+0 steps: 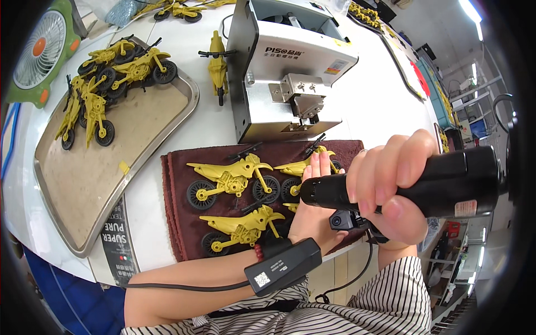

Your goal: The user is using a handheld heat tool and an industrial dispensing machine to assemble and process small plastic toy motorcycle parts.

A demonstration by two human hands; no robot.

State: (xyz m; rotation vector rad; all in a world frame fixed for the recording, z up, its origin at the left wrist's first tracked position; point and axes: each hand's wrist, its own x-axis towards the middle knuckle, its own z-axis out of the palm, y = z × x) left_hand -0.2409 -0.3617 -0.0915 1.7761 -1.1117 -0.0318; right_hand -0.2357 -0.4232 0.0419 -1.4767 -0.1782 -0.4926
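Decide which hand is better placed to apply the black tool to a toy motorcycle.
Probably the right hand: it grips the black tool, pointed toward a toy motorcycle. The left hand has no tool.

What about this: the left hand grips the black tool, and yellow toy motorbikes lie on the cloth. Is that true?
Wrong hand: the head view shows the right hand gripping the black tool, and yellow toy motorbikes lie on the cloth.

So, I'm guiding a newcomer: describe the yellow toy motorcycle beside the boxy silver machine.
Find the boxy silver machine on the white table. Just left of it is the yellow toy motorcycle. Unlike those heaped on the shallow metal tray or laid on the brown cloth, it sits alone, edge-on, black handlebars spread crosswise.
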